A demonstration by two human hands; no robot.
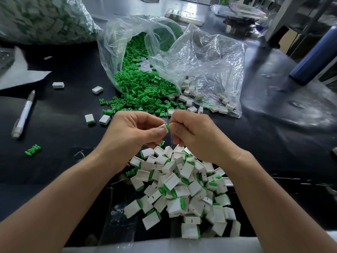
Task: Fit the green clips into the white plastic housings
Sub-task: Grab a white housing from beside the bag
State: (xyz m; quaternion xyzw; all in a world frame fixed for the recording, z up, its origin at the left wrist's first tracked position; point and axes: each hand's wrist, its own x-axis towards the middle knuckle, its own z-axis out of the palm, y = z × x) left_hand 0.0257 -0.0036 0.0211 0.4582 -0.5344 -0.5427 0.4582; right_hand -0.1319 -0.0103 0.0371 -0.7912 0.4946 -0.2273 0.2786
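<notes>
My left hand (135,129) pinches a white housing (162,127) between thumb and fingers, just above the table's middle. My right hand (191,131) pinches a green clip (168,126) whose end touches the housing's open side. Below both hands lies a heap of white housings with green clips fitted (182,189). A clear bag (127,44) behind the hands spills loose green clips (144,86) onto the black table. Empty white housings (193,99) lie in and beside a second clear bag to the right.
A white pen (23,115) lies at the left. Stray housings (97,89) and one lone green clip (32,149) dot the black mat. A large filled bag (40,17) sits at the back left, a blue bottle (315,57) at the right.
</notes>
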